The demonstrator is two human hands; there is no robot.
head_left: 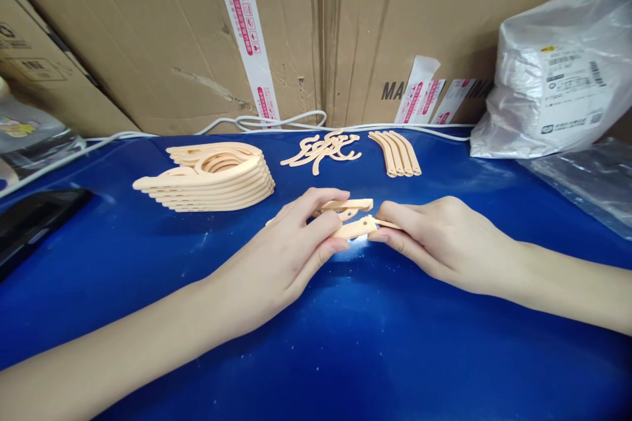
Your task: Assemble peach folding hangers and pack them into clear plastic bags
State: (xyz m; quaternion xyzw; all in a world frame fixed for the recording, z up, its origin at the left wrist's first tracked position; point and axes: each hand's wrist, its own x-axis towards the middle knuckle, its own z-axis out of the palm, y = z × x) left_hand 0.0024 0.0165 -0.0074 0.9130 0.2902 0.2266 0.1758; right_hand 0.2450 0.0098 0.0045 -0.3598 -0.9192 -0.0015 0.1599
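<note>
Above the middle of the table, my left hand [309, 240] is closed around cream plastic hanger parts [356, 229], which have small holes at their ends. Its fingers cover much of them. My right hand [434, 237] pinches a thin cream plastic piece [388, 224] between thumb and forefinger, its tip at the right end of the hanger parts. What shape the rest of that piece has is hidden by the fingers. Behind the hands lie a loose heap of cream curved hooks [323, 150] and a neat row of several curved hanger arms [395, 153].
A stack of cream folded hangers [212, 177] stands at left on the blue table [345, 355]. A black phone-like object [44, 223] lies at the left edge. Cardboard boxes [172, 33] and a white cable [281, 122] line the back; a plastic-wrapped package [553, 79] is at right.
</note>
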